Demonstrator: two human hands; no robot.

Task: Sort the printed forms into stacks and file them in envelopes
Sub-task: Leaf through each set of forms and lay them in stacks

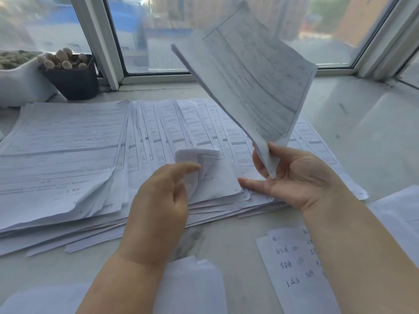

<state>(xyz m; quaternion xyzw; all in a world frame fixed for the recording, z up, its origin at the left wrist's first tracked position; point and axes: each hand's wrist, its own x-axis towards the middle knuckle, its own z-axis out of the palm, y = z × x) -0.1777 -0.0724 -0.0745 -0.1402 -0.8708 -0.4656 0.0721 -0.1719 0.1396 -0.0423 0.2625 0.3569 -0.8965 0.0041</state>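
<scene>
The right hand (301, 177) pinches a lifted white printed form (249, 78) by its corner; the left hand (163, 196) curls up a corner of the fanned forms (181, 123) on the pale marble bench (374, 137); a black potted succulent (72, 73) stands by the window (158, 30); a handwritten note (292, 268) lies nearer.

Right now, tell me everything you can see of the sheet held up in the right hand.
The raised sheet is a white printed form, thin paper with ruled table lines and fine text too blurred to read. It stands tilted in the air above the fanned-out forms, in front of the window. Its lower corner is pinched in the right hand, thumb against fingers, and creases there. Nothing else touches it.
</scene>
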